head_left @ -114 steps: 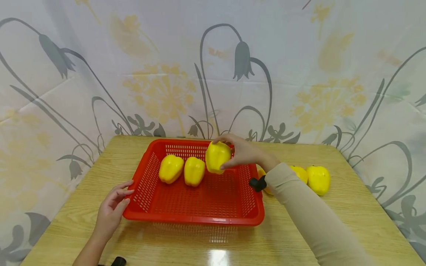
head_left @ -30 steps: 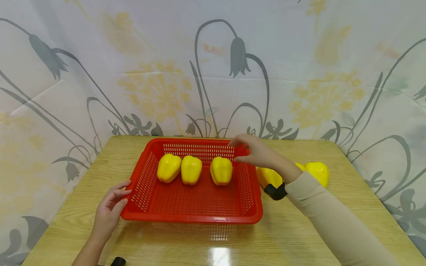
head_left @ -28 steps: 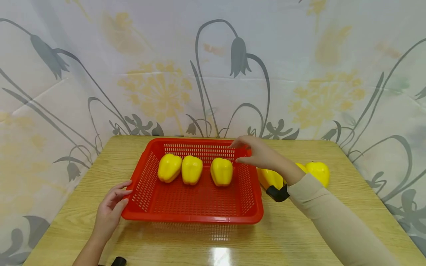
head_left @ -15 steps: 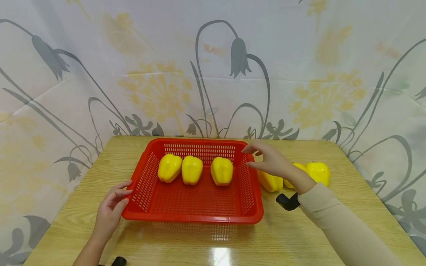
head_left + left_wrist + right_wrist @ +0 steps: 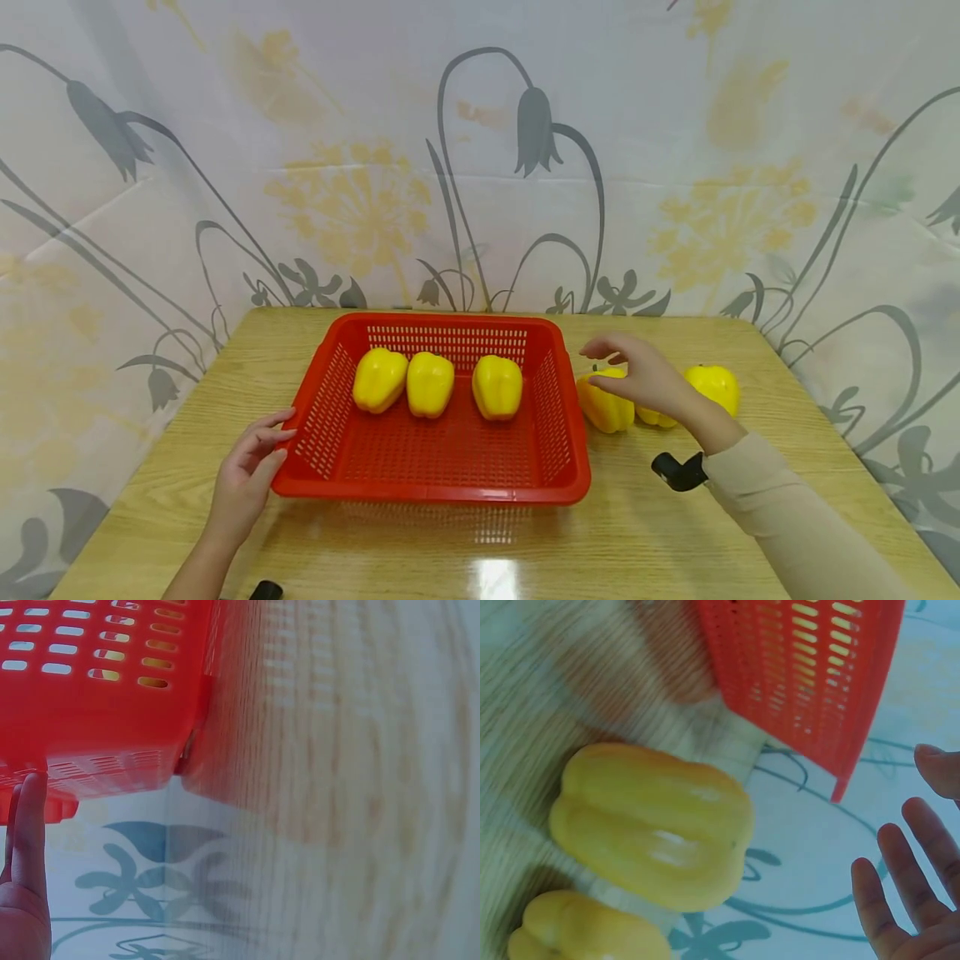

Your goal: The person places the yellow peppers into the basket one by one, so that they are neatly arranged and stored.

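Observation:
Three yellow bell peppers lie inside a red plastic basket (image 5: pixel 450 493): a left one (image 5: pixel 380 380), a middle one (image 5: pixel 431 384) and a right one (image 5: pixel 497 387). My left hand (image 5: pixel 243 479) touches the basket's left rim with its fingertips; in the left wrist view its fingers (image 5: pixel 30 832) reach straight up to the basket. Beyond the basket's right side, my right hand (image 5: pixel 648 375) hovers with fingers parted, holding nothing. A yellow bell pepper (image 5: pixel 609 410) sits under its fingers, seen whole in the right wrist view (image 5: pixel 656 825). Another bell pepper (image 5: pixel 656 416) is mostly hidden behind the hand.
One more yellow bell pepper (image 5: pixel 714 387) stands farther right on the wooden table (image 5: pixel 585 550). A flower-printed cloth (image 5: pixel 480 167) hangs along the table's back edge. Black camera mounts (image 5: pixel 678 472) stick out at the wrists.
My right hand let go of a bell pepper inside the basket. Since then it has moved right, out over the basket's right rim, to the peppers on the table. The left hand stays put.

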`<state>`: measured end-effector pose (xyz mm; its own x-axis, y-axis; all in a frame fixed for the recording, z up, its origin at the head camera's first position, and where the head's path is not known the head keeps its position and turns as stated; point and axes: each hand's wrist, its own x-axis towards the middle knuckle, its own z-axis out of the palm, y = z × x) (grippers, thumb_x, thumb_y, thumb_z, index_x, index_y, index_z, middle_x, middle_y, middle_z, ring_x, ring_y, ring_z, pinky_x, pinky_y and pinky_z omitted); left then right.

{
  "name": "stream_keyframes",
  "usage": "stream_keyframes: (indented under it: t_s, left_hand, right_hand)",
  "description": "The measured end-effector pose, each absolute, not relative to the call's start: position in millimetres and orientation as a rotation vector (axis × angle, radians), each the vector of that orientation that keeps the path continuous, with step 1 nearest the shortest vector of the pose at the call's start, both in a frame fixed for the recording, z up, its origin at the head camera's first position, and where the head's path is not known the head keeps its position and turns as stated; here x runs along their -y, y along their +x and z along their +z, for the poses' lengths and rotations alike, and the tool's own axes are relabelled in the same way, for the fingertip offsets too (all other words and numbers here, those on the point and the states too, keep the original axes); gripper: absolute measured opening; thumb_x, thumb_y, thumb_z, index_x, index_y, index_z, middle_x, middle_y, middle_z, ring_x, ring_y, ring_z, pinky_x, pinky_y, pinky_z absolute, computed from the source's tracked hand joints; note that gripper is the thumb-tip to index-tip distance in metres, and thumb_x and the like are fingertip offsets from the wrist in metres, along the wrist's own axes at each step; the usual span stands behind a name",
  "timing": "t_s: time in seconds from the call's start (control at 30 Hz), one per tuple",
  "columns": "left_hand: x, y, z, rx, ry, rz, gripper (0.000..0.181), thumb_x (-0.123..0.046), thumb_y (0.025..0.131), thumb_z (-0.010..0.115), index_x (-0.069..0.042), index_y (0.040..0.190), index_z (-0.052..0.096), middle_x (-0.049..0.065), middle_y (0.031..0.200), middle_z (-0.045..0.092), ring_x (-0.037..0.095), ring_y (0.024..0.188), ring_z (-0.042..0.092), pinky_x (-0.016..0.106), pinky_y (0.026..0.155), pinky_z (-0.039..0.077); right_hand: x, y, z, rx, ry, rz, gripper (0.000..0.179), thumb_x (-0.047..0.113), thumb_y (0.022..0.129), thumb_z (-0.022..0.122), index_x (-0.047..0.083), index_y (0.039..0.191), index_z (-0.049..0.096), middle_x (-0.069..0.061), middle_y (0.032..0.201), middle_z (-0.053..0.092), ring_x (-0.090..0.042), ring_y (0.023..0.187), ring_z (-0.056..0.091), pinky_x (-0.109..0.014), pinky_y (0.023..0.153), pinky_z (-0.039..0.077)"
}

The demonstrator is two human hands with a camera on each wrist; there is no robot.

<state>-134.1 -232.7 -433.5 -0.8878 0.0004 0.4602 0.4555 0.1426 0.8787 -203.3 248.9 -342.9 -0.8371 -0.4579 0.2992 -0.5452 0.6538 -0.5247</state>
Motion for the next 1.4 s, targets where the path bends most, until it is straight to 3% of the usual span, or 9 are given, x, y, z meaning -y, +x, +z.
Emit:
stream_keyframes:
  t_s: [0.67, 1.1, 1.4]
  left_hand:
    - [233.2, -134.4, -432.7, 2.096, -0.406, -1.778, 0.016, 0.009, 0.091, 0.043, 0.015, 0.100, 0.055, -0.003, 0.123, 0.053, 0.009, 0.109, 0.049, 0.013, 0.083, 0.043]
    - [231.8, -133.0, -432.6, 2.082, -0.418, -1.783, 0.016, 0.013, 0.090, 0.043, 0.015, 0.100, 0.054, -0.004, 0.123, 0.053, 0.009, 0.107, 0.050, 0.012, 0.082, 0.044]
    - [231.6, -133.4, -433.1, 2.082, -0.427, -1.777, 0.016, 0.013, 0.090, 0.042, 0.016, 0.101, 0.054, -0.003, 0.123, 0.053, 0.008, 0.109, 0.050, 0.012, 0.083, 0.043]
  right_hand:
    - [-297.2, -185.7, -364.0, 2.758, 0.617, 0.940, 0.028, 0.000, 0.080, 0.069, -0.003, 0.106, 0.060, -0.018, 0.103, 0.061, -0.038, 0.096, 0.056, -0.052, 0.079, 0.047]
    - [-331.9, -177.3, -379.3, 2.717, 0.531, 0.808, 0.025, -0.001, 0.077, 0.071, -0.001, 0.101, 0.061, -0.013, 0.097, 0.063, -0.032, 0.089, 0.059, -0.045, 0.072, 0.049]
    - [-357.9, -174.2, -388.1, 2.726, 0.436, 0.806, 0.025, -0.004, 0.076, 0.071, -0.005, 0.099, 0.061, -0.022, 0.099, 0.061, -0.041, 0.094, 0.052, -0.056, 0.075, 0.044]
